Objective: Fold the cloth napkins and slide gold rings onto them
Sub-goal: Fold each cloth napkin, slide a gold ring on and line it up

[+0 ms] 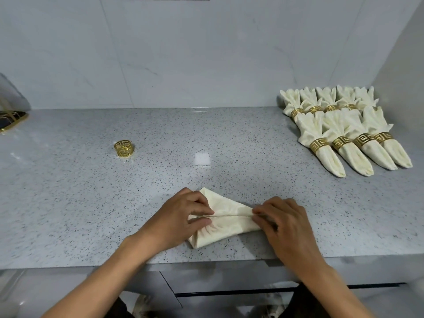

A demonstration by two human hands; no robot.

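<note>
Both hands, left hand (181, 216) and right hand (283, 220), are pinching the cream napkin (226, 222) at lower centre of the table (68, 203), folding flaps inward. Next move likely needs the loose gold ring (124, 148), sitting upper left.

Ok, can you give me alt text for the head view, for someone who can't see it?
Two bare hands, left hand and right hand, pinch a cream cloth napkin being folded on a speckled grey stone counter. One loose gold metal ring stands at the left. At the far right lie two rows of finished cream napkins in gold rings.
</note>
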